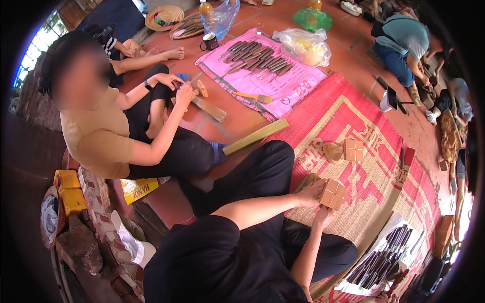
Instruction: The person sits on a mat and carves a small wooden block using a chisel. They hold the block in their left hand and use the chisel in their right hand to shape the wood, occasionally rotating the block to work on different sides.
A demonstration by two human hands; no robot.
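I look down over black-clad knees at a red and straw woven mat (384,177), where my two hands meet on a pale wooden block (333,193) scored into squares. My left hand (311,192) lies on the block's near-left side, fingers curled against it; my right hand (324,217) comes up from below and cups its underside. Both are closed on the block, which sits at mid-frame, lifted a little off the mat or resting on my knee; I cannot tell which. Its long axis runs roughly left to right, tilted toward the far right, and the two hands are equally close, one on each long face.

Just beyond, farther right on the mat, rest a second scored block (353,150) and a rounded lump of wood (333,152) touching it. Near my right knee a row of dark carving chisels (381,260) lies on a white sheet, well apart from the grip and partly cut by the frame's rim. A long pale wooden batten (255,136) lies on the red tile floor (242,118) to the far left.

A seated co-worker in a tan shirt (98,136) works a small piece with both hands; more chisels lie on a pink cloth (262,70) beyond. My fingertips on the block's far side are hidden, and the fisheye bends and darkens everything toward the edges.
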